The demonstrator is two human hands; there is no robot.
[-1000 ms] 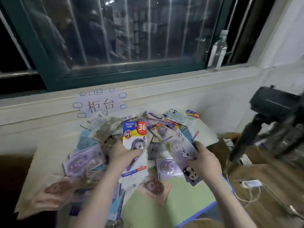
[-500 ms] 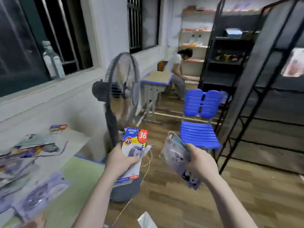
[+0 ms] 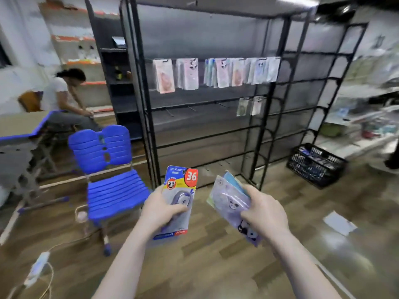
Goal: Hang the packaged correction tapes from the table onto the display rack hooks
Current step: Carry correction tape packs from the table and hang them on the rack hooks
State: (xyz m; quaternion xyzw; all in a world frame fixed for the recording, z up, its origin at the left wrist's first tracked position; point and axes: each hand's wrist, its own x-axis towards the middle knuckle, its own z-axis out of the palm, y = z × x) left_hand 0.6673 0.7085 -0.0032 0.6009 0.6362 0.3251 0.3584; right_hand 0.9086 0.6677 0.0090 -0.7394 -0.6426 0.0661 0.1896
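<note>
We judge this the carrying step: our left hand (image 3: 160, 209) grips one packaged correction tape (image 3: 178, 198), our right hand (image 3: 264, 212) grips a small stack of packs (image 3: 230, 196) (count unclear), and next we must reach the display rack (image 3: 207, 102) and thread a pack onto a free hook (image 3: 192, 108).

I see blue chair (image 3: 108, 169) left | seated person (image 3: 62, 98) behind it | black basket (image 3: 315, 165) on floor right | white paper (image 3: 339, 223) on wooden floor

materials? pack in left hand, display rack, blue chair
Pack in the left hand: printed glossy card, likely with a clear plastic blister over the tape; it shows sheen and a raised dome. Display rack: thin black bars, probably painted metal, with a matte grey back panel. Blue chair: moulded, slatted plastic with a uniform colour, on pale metal-looking legs.
</note>
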